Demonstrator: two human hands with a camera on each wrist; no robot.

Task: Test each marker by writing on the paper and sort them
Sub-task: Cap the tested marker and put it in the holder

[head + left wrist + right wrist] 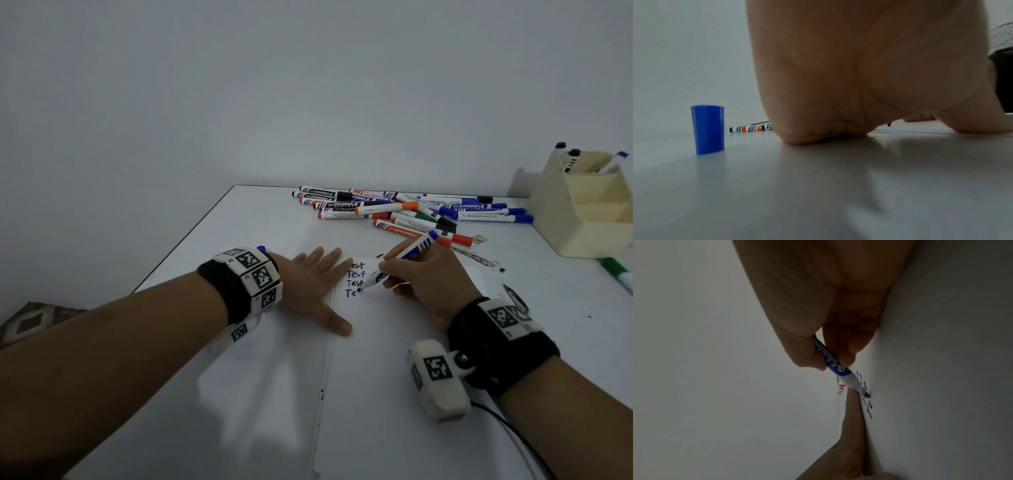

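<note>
Right hand point(428, 277) fingers pinch blue marker point(397, 265), tip on paper point(376, 342) near tabletop centre. Left hand point(315, 284) fingers spread, pressing paper edge. Risk: paper slips, stroke smears; upright cap point(708, 129) topples, rolls away.

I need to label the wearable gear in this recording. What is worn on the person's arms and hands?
Both forearms are bare, with no sleeves or gloves. The left wrist band is black, ringed with white blocks bearing black square-patterned tags. The right wrist band is likewise black with tagged white blocks, plus a rounded white tagged module and a thin black cable.
</note>
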